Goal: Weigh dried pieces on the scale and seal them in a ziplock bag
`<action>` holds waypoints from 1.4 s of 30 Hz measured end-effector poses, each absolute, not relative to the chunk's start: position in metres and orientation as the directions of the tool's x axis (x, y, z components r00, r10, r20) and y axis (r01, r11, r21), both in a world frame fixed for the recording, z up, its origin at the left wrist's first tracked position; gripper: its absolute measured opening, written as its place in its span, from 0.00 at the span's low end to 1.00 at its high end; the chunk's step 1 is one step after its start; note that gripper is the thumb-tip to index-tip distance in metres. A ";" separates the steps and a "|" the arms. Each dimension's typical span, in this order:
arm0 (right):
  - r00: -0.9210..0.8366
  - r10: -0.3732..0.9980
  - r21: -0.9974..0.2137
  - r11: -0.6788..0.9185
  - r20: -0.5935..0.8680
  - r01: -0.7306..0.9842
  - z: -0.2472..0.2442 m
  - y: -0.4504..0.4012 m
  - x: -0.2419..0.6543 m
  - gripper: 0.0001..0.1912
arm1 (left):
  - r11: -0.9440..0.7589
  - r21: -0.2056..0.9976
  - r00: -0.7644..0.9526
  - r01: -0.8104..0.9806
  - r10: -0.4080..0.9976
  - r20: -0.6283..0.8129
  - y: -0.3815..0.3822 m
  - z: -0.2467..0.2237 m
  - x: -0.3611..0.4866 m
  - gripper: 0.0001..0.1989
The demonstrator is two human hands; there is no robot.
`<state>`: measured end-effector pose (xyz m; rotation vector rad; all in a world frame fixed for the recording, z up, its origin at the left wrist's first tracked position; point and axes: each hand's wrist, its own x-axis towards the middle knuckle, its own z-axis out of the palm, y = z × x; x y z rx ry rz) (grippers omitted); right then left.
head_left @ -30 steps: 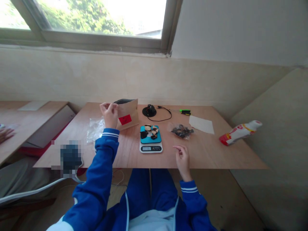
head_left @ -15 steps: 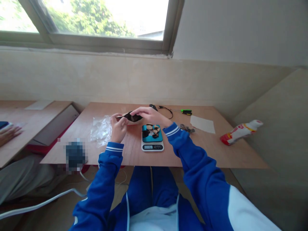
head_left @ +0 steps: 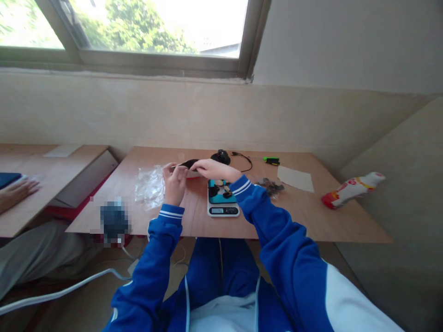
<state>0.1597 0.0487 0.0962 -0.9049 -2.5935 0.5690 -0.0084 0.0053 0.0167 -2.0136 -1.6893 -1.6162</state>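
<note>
**Pouch (head_left: pixel 189 163) raised, pieces (head_left: pixel 219 188) lying on scale**

The pouch is held just above the table (head_left: pixel 304 226), ahead of the person and left of the digital scale (head_left: pixel 223 211). It is seen edge-on, flattened and dark along its top, so its contents cannot be told. Dark and pale pieces remain on the scale's teal pan (head_left: pixel 215 197), and more dark pieces are kept in a small clear bag (head_left: pixel 272 186) to its right. Nothing shown settles how many have been moved.

The left hand (head_left: pixel 175 182) is raised with the forearm upright, its grip narrow and closed on the pouch's end. The right hand (head_left: pixel 216 169) is brought across from the right, the forearm angled over the scale. Its fingers are stretched out and laid on the pouch; whether they pinch it cannot be told. A crumpled clear plastic bag (head_left: pixel 149 188) is left lying beside the left hand.
</note>
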 end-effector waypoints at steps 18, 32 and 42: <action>0.178 0.976 -0.967 0.082 0.127 0.241 -0.046 -0.110 0.312 0.15 | 0.370 0.652 -0.627 0.662 0.750 0.212 0.016 -0.042 -0.066 0.33; 0.114 0.991 -0.957 0.035 0.071 0.288 -0.056 -0.135 0.299 0.17 | 0.375 0.547 -0.535 0.749 0.829 0.163 -0.012 -0.031 -0.082 0.18; -0.090 0.994 -0.974 0.079 0.061 0.211 -0.032 -0.145 0.239 0.17 | -0.078 0.783 -0.554 0.617 0.664 0.503 -0.098 -0.012 0.003 0.19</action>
